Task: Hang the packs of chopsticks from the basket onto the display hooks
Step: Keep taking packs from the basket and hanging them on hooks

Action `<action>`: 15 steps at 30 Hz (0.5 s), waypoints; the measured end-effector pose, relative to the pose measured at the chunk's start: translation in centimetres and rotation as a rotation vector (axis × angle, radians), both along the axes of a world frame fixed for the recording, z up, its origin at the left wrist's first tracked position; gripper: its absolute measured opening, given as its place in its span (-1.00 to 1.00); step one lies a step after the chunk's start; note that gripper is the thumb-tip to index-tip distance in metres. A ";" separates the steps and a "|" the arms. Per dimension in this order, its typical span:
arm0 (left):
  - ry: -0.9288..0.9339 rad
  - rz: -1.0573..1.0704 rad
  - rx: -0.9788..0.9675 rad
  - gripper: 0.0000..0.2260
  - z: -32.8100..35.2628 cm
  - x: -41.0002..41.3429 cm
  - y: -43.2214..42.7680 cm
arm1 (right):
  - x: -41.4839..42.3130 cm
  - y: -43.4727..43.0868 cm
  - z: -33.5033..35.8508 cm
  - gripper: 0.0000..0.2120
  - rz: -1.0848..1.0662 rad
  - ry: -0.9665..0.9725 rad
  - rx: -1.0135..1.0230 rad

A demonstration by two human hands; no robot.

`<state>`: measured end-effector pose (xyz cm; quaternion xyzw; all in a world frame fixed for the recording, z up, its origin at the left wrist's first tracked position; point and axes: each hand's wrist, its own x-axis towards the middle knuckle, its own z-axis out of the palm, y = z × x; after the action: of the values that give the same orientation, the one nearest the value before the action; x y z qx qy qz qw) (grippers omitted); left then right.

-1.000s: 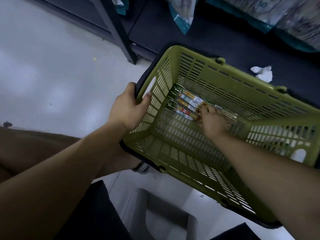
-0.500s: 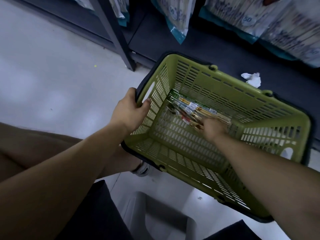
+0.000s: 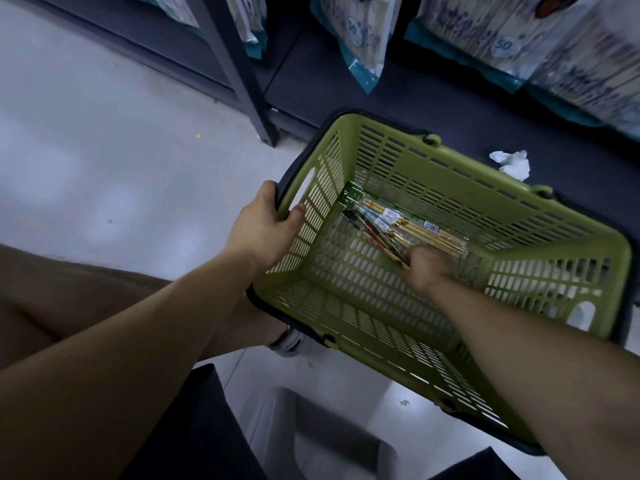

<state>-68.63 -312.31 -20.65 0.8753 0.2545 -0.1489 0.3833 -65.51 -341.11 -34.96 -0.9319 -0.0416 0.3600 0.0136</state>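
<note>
— What does the head view show of the room?
— A smooth pale grey floor (image 3: pixel 104 150). Along the far side runs a low dark shelf (image 3: pixel 398 109) with a grey metal upright (image 3: pixel 235 64). A crumpled scrap of white paper (image 3: pixel 512 162) lies on the shelf.
— And the task's things?
— An olive-green slotted plastic basket (image 3: pixel 450 174) with a dark rim sits just in front of that scrap. The left hand (image 3: pixel 263 230) grips its left end, thumb over the rim. Clear plastic packs of chopsticks (image 3: pixel 391 223) lie on the basket's bottom beside the far wall. The right hand (image 3: pixel 427 268) is curled round their near ends.
— Any writing?
— Round "50" badges on the teal-edged hanging bags (image 3: pixel 360 36) above the shelf. The packs carry small white labels, too small to read.
</note>
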 end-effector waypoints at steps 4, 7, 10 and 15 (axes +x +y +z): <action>0.033 -0.017 -0.024 -0.77 0.6 0.0 0.1 | 0.0 -0.5 0.9 -0.83 -0.131 0.091 0.099; 0.077 -0.013 -0.084 -0.74 1.4 0.3 0.2 | 0.1 -0.9 2.3 -0.80 -0.260 0.113 0.239; 0.093 -0.012 -0.090 -0.67 2.2 -0.1 -0.1 | -0.1 -1.3 4.2 -0.77 -0.254 0.172 0.308; -0.341 -0.107 0.204 -0.62 4.1 -0.5 -1.4 | 0.3 0.0 9.6 -0.83 -0.240 0.133 0.409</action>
<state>-69.13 -313.75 -16.56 0.9345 0.1528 0.0078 0.3215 -65.26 -341.13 -25.37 -0.8823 -0.0017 0.4004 0.2473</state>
